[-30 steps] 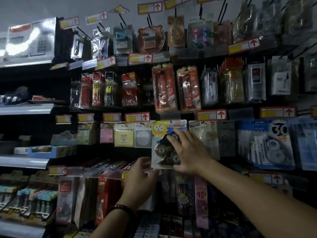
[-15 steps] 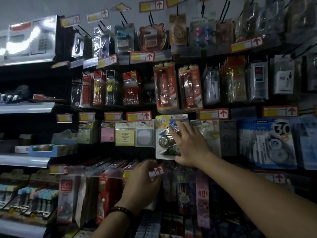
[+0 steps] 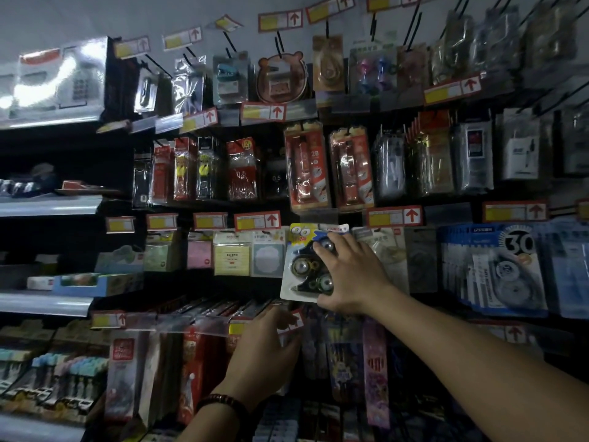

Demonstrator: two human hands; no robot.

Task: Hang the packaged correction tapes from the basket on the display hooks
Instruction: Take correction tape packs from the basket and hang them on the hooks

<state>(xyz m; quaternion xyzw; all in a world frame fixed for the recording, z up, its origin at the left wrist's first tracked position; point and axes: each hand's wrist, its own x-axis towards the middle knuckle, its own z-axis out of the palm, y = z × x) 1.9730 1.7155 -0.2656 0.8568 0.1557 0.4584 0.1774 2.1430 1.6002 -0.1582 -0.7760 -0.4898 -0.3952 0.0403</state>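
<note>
A correction tape pack [image 3: 302,266] with a white card, a yellow and blue header and dark tape wheels sits against the hook wall in the middle row. My right hand [image 3: 349,275] holds it from the right, fingers spread over its front and thumb under its lower edge. My left hand [image 3: 266,352] is lower, at the row of hooks and price tags below the pack, its fingertips by a red arrow tag [image 3: 294,323]. The hook behind the pack is hidden. No basket is in view.
Blue correction tape packs [image 3: 497,269] hang to the right. Sticky-note packs [image 3: 231,256] hang to the left of the held pack. Red pen packs [image 3: 307,167] hang above. Grey shelves [image 3: 47,205] jut out at the left. Long packets hang below.
My right hand has lifted the pack up and pushed it toward the wall. My left hand has dropped away from the pack's lower edge to the tag row below.
</note>
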